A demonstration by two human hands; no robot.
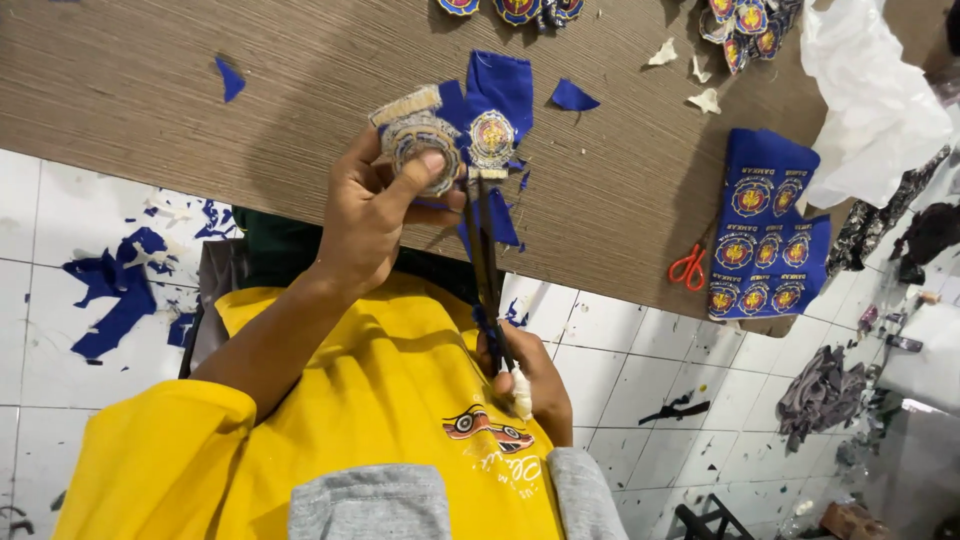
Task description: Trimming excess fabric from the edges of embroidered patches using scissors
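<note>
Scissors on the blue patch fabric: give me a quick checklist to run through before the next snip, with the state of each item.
1. Fabric held: ok. The left hand pinches the blue fabric strip at a round embroidered patch.
2. Scissors gripped: ok. The right hand holds the scissors by their wrapped handle.
3. Blades aimed: ok. The tips point up beside the second patch.
4. Thumb off the cut line: cannot tell. The thumb lies close to the blades.
5. Blades open or closed: cannot tell, they look like one dark line.
6. Next stock at hand: ok. An uncut sheet of patches lies on the table beside red-handled scissors.
</note>
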